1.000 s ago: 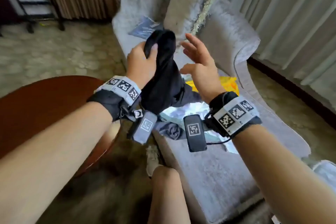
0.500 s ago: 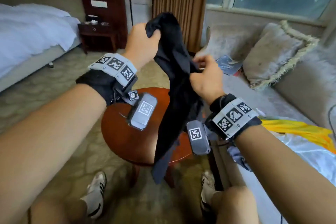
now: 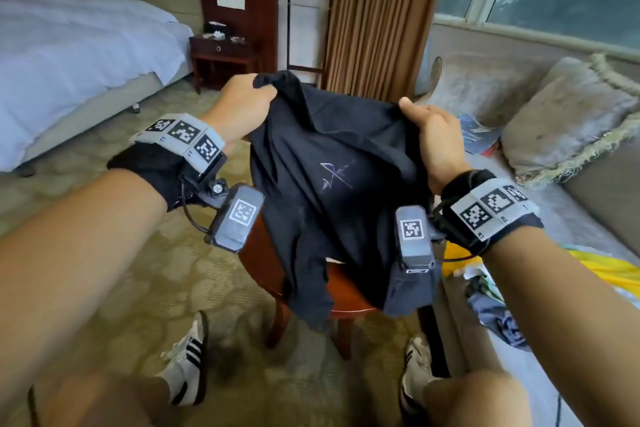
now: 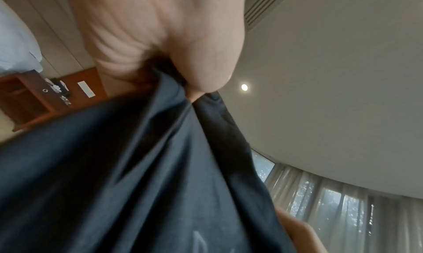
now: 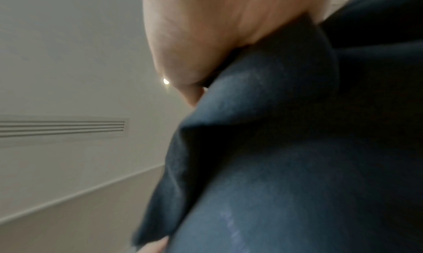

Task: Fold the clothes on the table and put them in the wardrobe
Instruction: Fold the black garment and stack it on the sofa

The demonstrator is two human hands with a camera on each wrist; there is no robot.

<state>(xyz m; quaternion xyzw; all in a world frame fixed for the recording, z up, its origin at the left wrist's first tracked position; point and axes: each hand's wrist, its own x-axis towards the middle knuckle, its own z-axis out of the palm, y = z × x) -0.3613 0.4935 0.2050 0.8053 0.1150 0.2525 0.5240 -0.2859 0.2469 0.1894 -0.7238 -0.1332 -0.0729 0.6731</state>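
Fingers of my left hand (image 3: 239, 104) curl round one top corner of the dark shirt (image 3: 332, 184); my right hand (image 3: 433, 139) grips the other, so the shirt hangs spread between them at frame centre. Its lower edge drapes over the round wooden tabletop (image 3: 346, 291) below. More clothes (image 3: 498, 315) lie on the sofa (image 3: 588, 218) at lower right.
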